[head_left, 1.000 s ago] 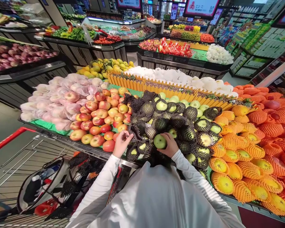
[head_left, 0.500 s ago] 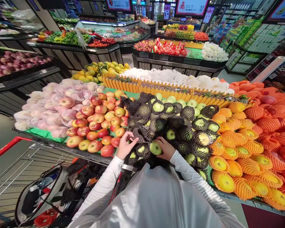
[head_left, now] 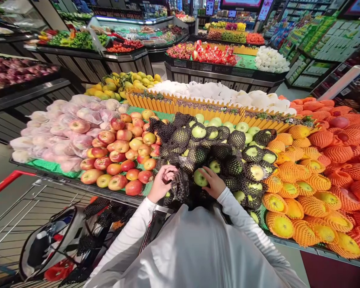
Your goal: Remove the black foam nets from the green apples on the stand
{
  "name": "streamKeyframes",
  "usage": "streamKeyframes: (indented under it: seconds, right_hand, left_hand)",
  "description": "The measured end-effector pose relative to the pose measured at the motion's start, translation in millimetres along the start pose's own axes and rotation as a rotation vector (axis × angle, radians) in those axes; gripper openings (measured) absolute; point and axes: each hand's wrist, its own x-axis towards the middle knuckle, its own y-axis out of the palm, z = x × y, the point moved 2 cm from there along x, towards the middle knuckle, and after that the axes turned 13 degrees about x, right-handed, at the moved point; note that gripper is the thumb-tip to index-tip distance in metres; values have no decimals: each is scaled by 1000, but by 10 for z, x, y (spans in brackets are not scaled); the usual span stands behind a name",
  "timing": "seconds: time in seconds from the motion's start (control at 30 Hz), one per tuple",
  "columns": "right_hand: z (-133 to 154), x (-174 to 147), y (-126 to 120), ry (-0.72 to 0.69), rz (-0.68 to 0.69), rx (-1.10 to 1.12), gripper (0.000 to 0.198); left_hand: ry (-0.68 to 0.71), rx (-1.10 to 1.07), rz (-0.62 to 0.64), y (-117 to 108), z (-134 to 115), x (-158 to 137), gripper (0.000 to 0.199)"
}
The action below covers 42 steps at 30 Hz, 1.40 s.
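My left hand point(head_left: 161, 185) is now gripping bunched black netting point(head_left: 180, 187), right hand point(head_left: 213, 182) still holding green apple point(head_left: 199, 179) beside it; I'm using both.

the green apple point(head_left: 199, 178) looks smooth — the black netting point(head_left: 180, 186) matt and rough.

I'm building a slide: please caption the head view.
Left hand gripping black netting, right hand holding a green apple at a fruit display.
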Motion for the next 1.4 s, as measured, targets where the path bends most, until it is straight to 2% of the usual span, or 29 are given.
streamKeyframes:
  seconds: [0.13, 0.37, 0.57, 0.8, 0.9, 1.13, 1.23, 1.33, 1.4]
  right_hand:
    - [-77, 11, -24, 1, 47, 48, 88]
    - [-63, 7, -23, -97, 99, 220, 90]
    - [19, 63, 108, -24, 246, 85, 93]
    - [-29, 31, 11, -24, 131, 47, 91]
    - [-65, 32, -58, 22, 145, 28, 91]
    - [120, 137, -48, 55, 35, -126, 92]
    - [133, 159, -28, 15, 80, -150, 84]
    - [97, 145, -44, -41, 141, -144, 84]
    - [96, 119, -66, -39, 126, -108, 85]
  left_hand:
    - [-73, -1, 14, 47, 32, 3, 48]
    - [-101, 39, 66, 111, -26, 43, 40]
    - [-110, 78, 106, 161, -20, 58, 33]
    - [-125, 96, 120, 135, 6, 40, 30]
    - [-123, 112, 92, 125, 22, 42, 30]
    - [-143, 153, 99, 170, -9, 43, 34]
    - [-155, 117, 118, 177, -14, 39, 35]
    - [-179, 77, 146, 168, -15, 33, 35]
    - [-195, 68, 153, 162, -18, 22, 35]
